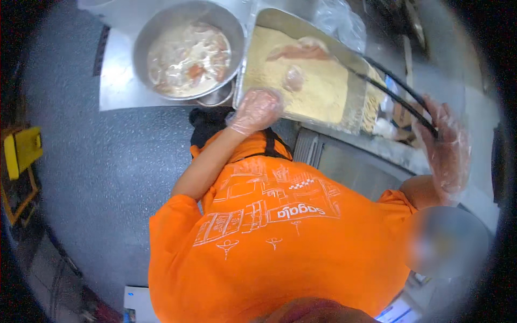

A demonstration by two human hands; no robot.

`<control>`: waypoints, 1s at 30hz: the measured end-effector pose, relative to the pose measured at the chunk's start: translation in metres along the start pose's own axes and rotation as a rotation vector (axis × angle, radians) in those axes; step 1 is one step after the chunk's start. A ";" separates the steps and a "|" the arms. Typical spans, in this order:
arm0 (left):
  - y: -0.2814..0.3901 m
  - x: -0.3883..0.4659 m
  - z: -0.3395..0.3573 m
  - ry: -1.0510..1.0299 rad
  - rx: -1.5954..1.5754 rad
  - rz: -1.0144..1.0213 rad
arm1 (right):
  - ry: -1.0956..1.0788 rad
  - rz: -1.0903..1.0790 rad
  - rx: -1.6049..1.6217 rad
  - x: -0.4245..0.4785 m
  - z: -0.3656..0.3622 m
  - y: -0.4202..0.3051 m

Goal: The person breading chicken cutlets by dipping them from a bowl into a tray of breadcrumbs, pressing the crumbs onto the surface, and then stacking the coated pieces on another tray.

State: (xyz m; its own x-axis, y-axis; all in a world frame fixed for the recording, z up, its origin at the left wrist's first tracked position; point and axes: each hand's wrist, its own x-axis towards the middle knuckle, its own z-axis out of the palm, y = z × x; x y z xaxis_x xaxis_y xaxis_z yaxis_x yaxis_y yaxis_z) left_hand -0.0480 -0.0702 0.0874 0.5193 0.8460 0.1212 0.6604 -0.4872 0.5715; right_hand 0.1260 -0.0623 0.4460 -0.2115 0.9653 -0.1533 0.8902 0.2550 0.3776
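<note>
My left hand [259, 108], in a clear plastic glove, is curled into a fist at the near left corner of a deep metal pan [355, 97] of pale yellow breading powder [319, 97]. Anything inside the fist is hidden. A small raw meat piece [293, 78] lies on the powder, and a larger raw meat piece [303, 50] rests near the far wall. My right hand [446, 149], also gloved, is at the right, around the end of long black tongs [398, 95] that reach towards the pan. Left of it stands a round metal bowl [141, 52] with meat pieces in milky liquid [188, 60].
The bowl stands on a steel worktop [117, 84]. A crumpled clear plastic bag [339, 20] lies behind the pan. Right of the pan are a container of pale crumbly food [370, 109] and other items. A yellow object [23, 149] is at the far left above the grey floor [101, 169].
</note>
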 end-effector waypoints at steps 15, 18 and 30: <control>0.002 0.003 -0.006 0.024 -0.063 -0.087 | -0.420 -0.017 -0.061 0.036 0.112 0.018; -0.001 0.000 0.006 0.095 -0.064 -0.061 | -0.043 -0.191 0.059 0.051 0.088 0.011; 0.007 0.002 -0.001 0.006 -0.047 -0.234 | 0.004 -0.724 0.127 0.227 0.181 -0.249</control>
State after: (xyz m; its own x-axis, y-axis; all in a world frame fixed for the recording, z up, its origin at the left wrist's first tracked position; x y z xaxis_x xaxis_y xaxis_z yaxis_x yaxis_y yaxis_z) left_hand -0.0427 -0.0715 0.0928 0.3516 0.9360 -0.0146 0.7363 -0.2669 0.6218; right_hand -0.0710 0.0832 0.1520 -0.7653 0.5582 -0.3206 0.5672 0.8202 0.0740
